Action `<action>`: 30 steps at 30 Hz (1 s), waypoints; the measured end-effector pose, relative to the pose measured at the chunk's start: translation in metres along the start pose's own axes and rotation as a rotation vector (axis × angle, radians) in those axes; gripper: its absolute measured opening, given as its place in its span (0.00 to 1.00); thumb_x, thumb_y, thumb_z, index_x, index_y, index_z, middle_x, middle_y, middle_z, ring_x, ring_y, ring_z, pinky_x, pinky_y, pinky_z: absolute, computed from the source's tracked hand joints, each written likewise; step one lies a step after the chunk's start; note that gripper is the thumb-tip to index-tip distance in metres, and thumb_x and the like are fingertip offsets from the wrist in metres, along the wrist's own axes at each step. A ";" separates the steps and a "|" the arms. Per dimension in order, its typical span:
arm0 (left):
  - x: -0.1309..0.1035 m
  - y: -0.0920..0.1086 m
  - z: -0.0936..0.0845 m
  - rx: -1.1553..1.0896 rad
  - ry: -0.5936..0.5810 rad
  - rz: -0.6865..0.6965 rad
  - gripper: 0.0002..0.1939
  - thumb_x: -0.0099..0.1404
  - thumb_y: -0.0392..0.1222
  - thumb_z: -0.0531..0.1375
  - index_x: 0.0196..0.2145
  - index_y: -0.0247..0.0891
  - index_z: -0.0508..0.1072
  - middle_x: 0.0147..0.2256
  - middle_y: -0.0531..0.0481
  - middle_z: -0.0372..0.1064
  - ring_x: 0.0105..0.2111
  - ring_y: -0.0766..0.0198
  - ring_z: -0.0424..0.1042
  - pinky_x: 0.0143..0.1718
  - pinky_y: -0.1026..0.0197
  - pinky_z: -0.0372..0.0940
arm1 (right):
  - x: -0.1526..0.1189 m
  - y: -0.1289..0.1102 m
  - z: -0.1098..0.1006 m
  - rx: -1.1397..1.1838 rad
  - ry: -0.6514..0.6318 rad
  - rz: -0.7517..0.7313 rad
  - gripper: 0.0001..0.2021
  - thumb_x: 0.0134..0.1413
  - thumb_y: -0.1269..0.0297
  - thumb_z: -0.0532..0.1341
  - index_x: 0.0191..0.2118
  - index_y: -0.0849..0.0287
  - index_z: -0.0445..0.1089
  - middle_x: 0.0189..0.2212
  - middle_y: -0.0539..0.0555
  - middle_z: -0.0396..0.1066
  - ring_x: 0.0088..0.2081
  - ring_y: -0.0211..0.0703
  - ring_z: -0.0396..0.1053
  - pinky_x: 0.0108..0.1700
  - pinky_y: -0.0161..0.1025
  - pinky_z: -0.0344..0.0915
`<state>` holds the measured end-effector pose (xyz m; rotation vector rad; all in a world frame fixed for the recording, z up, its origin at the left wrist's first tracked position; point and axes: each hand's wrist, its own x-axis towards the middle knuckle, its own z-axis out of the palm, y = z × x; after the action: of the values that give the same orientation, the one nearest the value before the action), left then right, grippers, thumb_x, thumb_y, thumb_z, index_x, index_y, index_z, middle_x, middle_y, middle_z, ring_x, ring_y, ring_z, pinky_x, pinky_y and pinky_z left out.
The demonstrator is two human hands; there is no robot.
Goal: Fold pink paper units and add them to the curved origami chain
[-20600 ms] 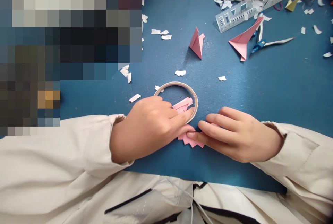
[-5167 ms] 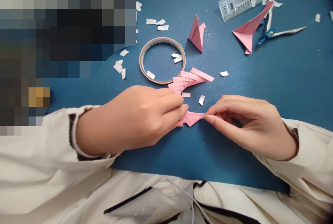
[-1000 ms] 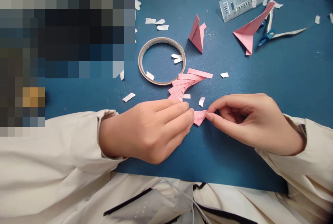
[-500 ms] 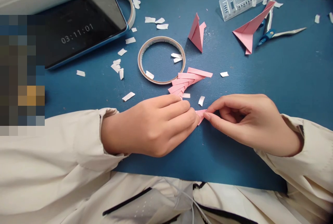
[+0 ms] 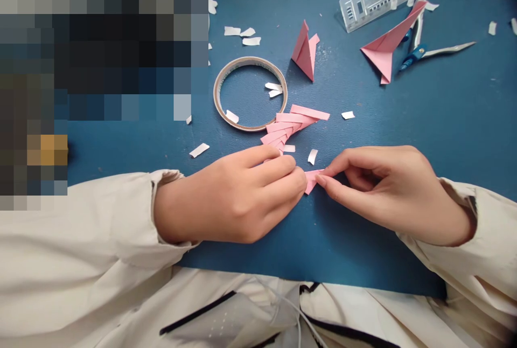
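A pink folded-paper chain of overlapping pleats lies on the blue table, its upper end fanned out beside a roll of tape. The chain's lower part is hidden beneath my left hand, whose bent fingers close on it. Past those fingertips, a short pink paper end pokes out to the right. My right hand pinches that end between thumb and index finger, with the other fingers curled in.
White paper scraps are scattered around. Two folded pink pieces sit farther back, the right one against a blue-and-silver compass. A clear ruler lies at the upper right. The upper left is pixelated.
My left fingertips have drawn slightly left, so a little more of the pink paper end shows. My right hand keeps its pinch. Pixelation now covers the phone.
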<state>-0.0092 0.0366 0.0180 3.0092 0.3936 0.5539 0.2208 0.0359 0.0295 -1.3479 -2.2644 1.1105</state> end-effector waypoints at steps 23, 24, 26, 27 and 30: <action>0.000 0.005 0.001 -0.004 0.001 -0.051 0.13 0.71 0.30 0.50 0.44 0.22 0.72 0.43 0.42 0.75 0.43 0.58 0.73 0.42 0.53 0.70 | 0.001 -0.005 0.001 -0.058 0.023 0.050 0.10 0.54 0.65 0.61 0.23 0.58 0.70 0.13 0.43 0.51 0.17 0.29 0.48 0.19 0.32 0.46; 0.000 0.005 0.000 -0.004 -0.003 -0.045 0.13 0.71 0.30 0.50 0.45 0.22 0.72 0.43 0.42 0.75 0.43 0.57 0.73 0.42 0.53 0.70 | 0.001 -0.005 0.001 -0.063 0.026 0.048 0.10 0.54 0.65 0.61 0.23 0.58 0.70 0.13 0.43 0.51 0.17 0.29 0.48 0.19 0.32 0.46; -0.001 0.005 0.001 0.000 -0.003 -0.043 0.12 0.71 0.30 0.51 0.45 0.23 0.72 0.43 0.42 0.75 0.42 0.58 0.74 0.42 0.53 0.70 | 0.001 -0.005 0.001 -0.075 0.028 0.044 0.10 0.54 0.65 0.61 0.23 0.58 0.69 0.13 0.43 0.52 0.17 0.29 0.48 0.19 0.32 0.47; -0.001 0.004 0.001 -0.001 0.003 -0.042 0.12 0.70 0.30 0.51 0.45 0.23 0.72 0.43 0.42 0.75 0.42 0.58 0.74 0.41 0.53 0.70 | 0.000 -0.005 0.001 -0.079 0.031 0.041 0.10 0.54 0.65 0.61 0.23 0.58 0.69 0.13 0.43 0.52 0.17 0.29 0.49 0.19 0.32 0.47; 0.000 0.005 0.001 -0.002 0.005 -0.047 0.13 0.70 0.31 0.51 0.46 0.23 0.72 0.43 0.42 0.76 0.41 0.58 0.74 0.41 0.53 0.70 | -0.001 -0.005 0.000 -0.086 0.033 0.041 0.09 0.54 0.65 0.61 0.23 0.57 0.69 0.14 0.43 0.51 0.17 0.29 0.49 0.19 0.32 0.47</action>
<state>-0.0083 0.0319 0.0177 2.9880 0.4627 0.5582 0.2178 0.0339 0.0328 -1.4407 -2.2951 1.0065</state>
